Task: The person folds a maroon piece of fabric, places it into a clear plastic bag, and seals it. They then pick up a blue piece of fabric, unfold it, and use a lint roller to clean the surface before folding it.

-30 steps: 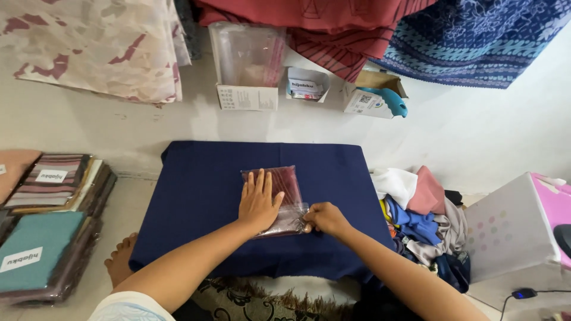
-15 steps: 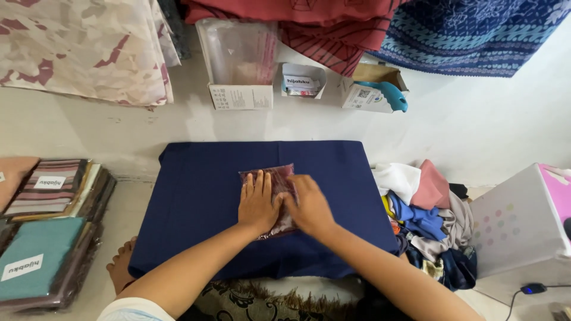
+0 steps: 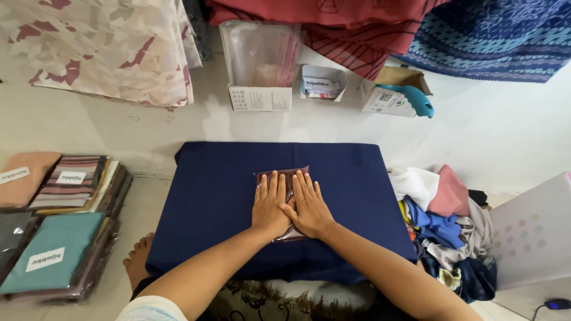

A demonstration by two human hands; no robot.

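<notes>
Fingers of both hands lie flat and close together, spread only slightly, pressing down on a clear plastic packet of dark maroon fabric (image 3: 284, 178); neither hand grips anything. The left hand (image 3: 270, 205) and the right hand (image 3: 309, 208) sit side by side on top of the packet, thumbs touching or nearly so, covering most of it, so that only its far edge and a sliver near the right wrist show. The packet rests near the middle of a low table covered in a navy blue cloth (image 3: 208, 196). Judging by the flat palms, the step in hand looks like smoothing the bagged fabric and pressing the air out of it; whatever follows would call for even pressure, so that the slippery plastic does not slide on the cloth. To the right of the table, just beside it, lies a loose heap of clothes (image 3: 440, 220) in white, pink, blue and grey, with a pale plastic bin (image 3: 529, 232) beyond. To the left, on the floor, are stacks of bagged folded fabrics (image 3: 59, 226) in teal, striped and tan. Against the far wall stand a box of clear plastic bags (image 3: 260, 65), a small white box (image 3: 321, 83) and a cardboard box holding a teal-handled tool (image 3: 413, 98). Patterned cloths hang above, and a bare foot (image 3: 138, 258) shows by the table's near left corner.
</notes>
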